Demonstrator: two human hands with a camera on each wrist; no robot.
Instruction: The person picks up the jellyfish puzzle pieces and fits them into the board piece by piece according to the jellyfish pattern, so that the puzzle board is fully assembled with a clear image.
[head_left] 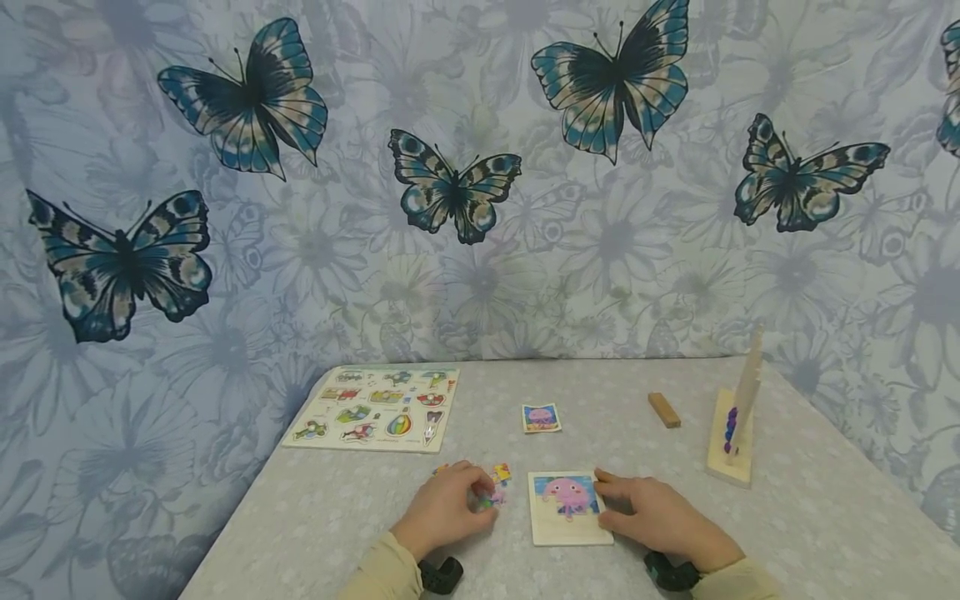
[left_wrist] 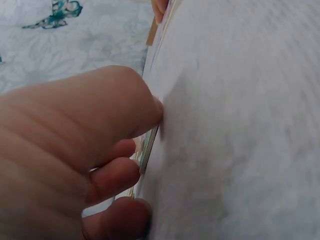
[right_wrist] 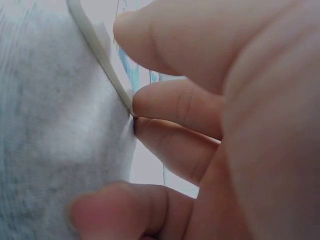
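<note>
My left hand is bent over a small group of puzzle pieces on the table. Between its thumb and fingers is a thin, colourful puzzle piece, whose edge shows in the left wrist view. To the right lies a square wooden puzzle board with a partly filled pink octopus picture. My right hand rests at the board's right side. Its thumb lies over the border, and the fingertips touch the edge near the far corner.
A small octopus picture card lies beyond the board. At the back left is a large board of vehicle pictures. A wooden block and an upright wooden stand with purple parts are at the right. A patterned wall closes the back.
</note>
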